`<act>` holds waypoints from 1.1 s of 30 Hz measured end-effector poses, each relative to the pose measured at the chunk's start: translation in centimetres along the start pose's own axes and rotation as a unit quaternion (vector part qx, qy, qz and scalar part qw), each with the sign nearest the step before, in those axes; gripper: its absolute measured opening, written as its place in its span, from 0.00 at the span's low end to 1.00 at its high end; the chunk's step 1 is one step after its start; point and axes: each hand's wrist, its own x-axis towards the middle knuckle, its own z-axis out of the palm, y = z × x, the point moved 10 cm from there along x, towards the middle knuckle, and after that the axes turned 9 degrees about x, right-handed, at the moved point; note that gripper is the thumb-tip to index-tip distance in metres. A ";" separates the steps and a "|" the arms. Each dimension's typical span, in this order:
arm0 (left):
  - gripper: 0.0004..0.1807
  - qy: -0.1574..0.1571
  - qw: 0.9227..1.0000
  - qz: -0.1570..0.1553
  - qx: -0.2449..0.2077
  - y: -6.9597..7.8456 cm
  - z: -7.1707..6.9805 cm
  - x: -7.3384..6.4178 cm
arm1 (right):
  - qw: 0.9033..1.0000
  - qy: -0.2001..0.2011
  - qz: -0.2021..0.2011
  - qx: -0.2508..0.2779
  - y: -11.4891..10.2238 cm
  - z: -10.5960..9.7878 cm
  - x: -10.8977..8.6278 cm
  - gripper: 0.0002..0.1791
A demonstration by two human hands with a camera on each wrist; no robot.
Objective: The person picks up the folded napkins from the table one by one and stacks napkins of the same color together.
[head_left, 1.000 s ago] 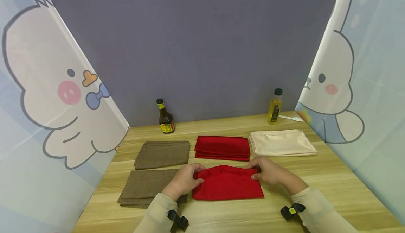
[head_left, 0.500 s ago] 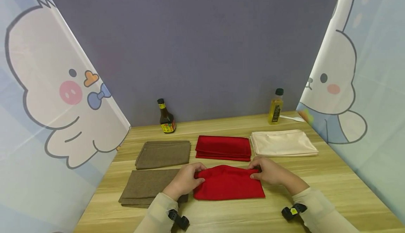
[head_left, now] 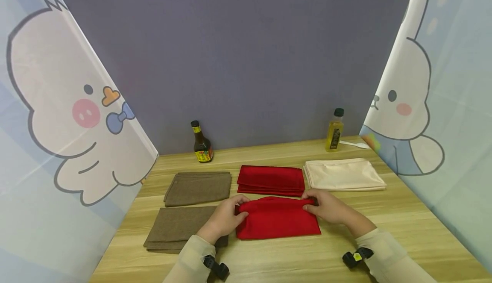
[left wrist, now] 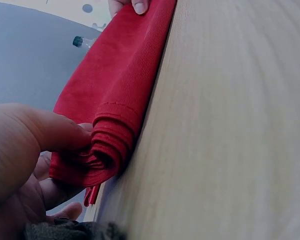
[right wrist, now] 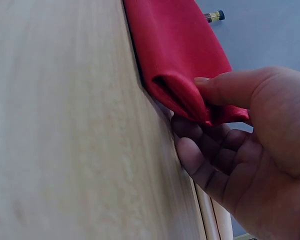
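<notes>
A folded red cloth (head_left: 277, 219) lies at the front middle of the table, its far edge lifted. My left hand (head_left: 226, 215) pinches its left end; in the left wrist view the thumb (left wrist: 65, 131) presses on the rounded, layered fold. The right hand (head_left: 327, 206) grips the opposite end, thumb on top and fingers curled under the cloth in the right wrist view. Just beyond lies a second folded red cloth (head_left: 270, 179). Beside my left hand is a folded brown cloth (head_left: 180, 227), partly covered by the forearm.
Another brown cloth (head_left: 198, 187) lies at the back left, and a cream cloth (head_left: 344, 174) at the right. A dark sauce bottle (head_left: 202, 144) and a yellow oil bottle (head_left: 334, 132) stand along the back. A white plastic utensil (head_left: 354, 144) lies by the oil bottle.
Both hands have shifted slightly away from the table's front edge, carrying the nearer red cloth toward the other red one. The other cloths and the bottles stay in place.
</notes>
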 end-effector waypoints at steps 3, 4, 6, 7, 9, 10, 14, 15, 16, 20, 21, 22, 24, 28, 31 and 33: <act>0.16 0.016 1.000 0.004 -0.010 0.1 -0.3 0.0 | 1.000 0.004 0.005 -0.004 0.0 -0.1 0.0 0.06; 0.16 0.020 1.000 0.005 -0.015 0.1 -0.3 0.0 | 1.000 0.007 0.005 -0.007 0.0 -0.2 0.1 0.05; 0.17 0.030 0.999 0.007 -0.026 0.2 -0.5 0.1 | 1.000 0.011 0.008 -0.007 0.0 -0.3 0.1 0.05; 0.18 0.032 0.999 0.007 -0.034 0.2 -0.6 0.1 | 1.000 0.012 0.011 -0.003 0.0 -0.4 0.1 0.05; 0.18 0.036 0.998 0.005 -0.045 0.1 -0.7 0.2 | 1.000 0.013 0.018 0.004 0.1 -0.4 0.1 0.05; 0.18 0.035 0.998 0.001 -0.052 0.0 -0.6 0.2 | 1.000 0.013 0.022 0.009 0.1 -0.4 0.1 0.06; 0.19 0.037 0.997 -0.007 -0.072 -0.1 -0.8 0.2 | 0.999 0.017 0.033 0.039 0.2 -0.4 0.0 0.08; 0.19 0.038 0.996 -0.009 -0.076 -0.2 -0.8 0.2 | 0.998 0.022 0.032 0.043 0.2 -0.4 0.0 0.08; 0.20 0.039 0.996 -0.011 -0.083 -0.2 -0.8 0.2 | 0.998 0.026 0.026 0.048 0.1 -0.5 0.0 0.09; 0.21 0.046 0.993 -0.014 -0.104 -0.2 -1.1 0.1 | 0.998 0.053 0.009 0.046 0.0 -0.9 0.1 0.12; 0.21 0.048 0.993 -0.015 -0.111 -0.2 -1.1 0.1 | 0.997 0.058 0.005 0.044 0.0 -1.0 0.2 0.12; 0.21 0.050 0.992 -0.016 -0.117 -0.2 -1.2 0.1 | 0.997 0.063 0.004 0.043 0.0 -1.1 0.2 0.12; 0.22 0.057 0.991 -0.017 -0.122 -0.3 -1.3 0.1 | 0.997 0.071 0.004 0.044 0.1 -1.2 0.3 0.13; 0.24 0.072 0.990 -0.019 -0.122 -0.5 -1.5 0.2 | 0.994 0.086 0.013 0.067 0.2 -1.4 0.3 0.14; 0.24 0.077 0.989 -0.019 -0.128 -0.6 -1.5 0.2 | 0.992 0.098 0.019 0.083 0.2 -1.6 0.3 0.14; 0.25 0.079 0.987 -0.018 -0.137 -0.7 -1.5 0.3 | 0.991 0.101 0.014 0.089 0.1 -1.7 0.3 0.14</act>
